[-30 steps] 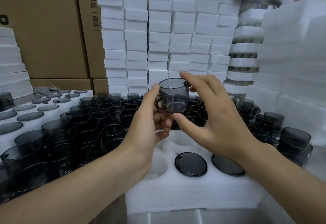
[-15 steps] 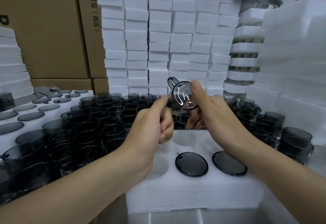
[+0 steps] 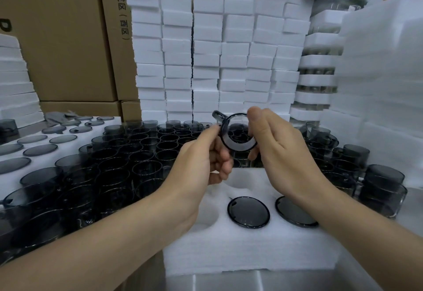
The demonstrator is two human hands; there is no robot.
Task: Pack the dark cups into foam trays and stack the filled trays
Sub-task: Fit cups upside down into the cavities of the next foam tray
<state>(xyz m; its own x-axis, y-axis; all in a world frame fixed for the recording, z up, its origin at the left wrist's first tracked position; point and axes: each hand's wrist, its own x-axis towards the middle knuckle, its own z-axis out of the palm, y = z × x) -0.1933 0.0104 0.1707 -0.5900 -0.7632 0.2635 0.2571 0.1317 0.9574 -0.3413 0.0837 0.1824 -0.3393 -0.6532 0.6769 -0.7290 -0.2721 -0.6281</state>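
Note:
A dark see-through cup [image 3: 238, 133] is held up at mid-frame, tipped on its side with one round end facing me and its handle pointing up left. My left hand [image 3: 203, 160] pinches its left edge with thumb and fingers. My right hand [image 3: 279, 151] grips its right side, thumb on top. Below them lies a white foam tray [image 3: 247, 245] with two cups seated upside down [image 3: 248, 212] [image 3: 295, 210] and open round pockets to their left.
Several loose dark cups [image 3: 119, 162] crowd the table at left and more stand at right [image 3: 380, 187]. A filled foam tray [image 3: 34, 151] lies far left. Stacks of white foam [image 3: 206, 50] and cardboard boxes [image 3: 61, 38] rise behind. A metal edge [image 3: 251, 281] runs in front.
The cup went from upright with its handle at left to tipped on its side, one end facing me. Both hands turned with it and stayed at about the same height.

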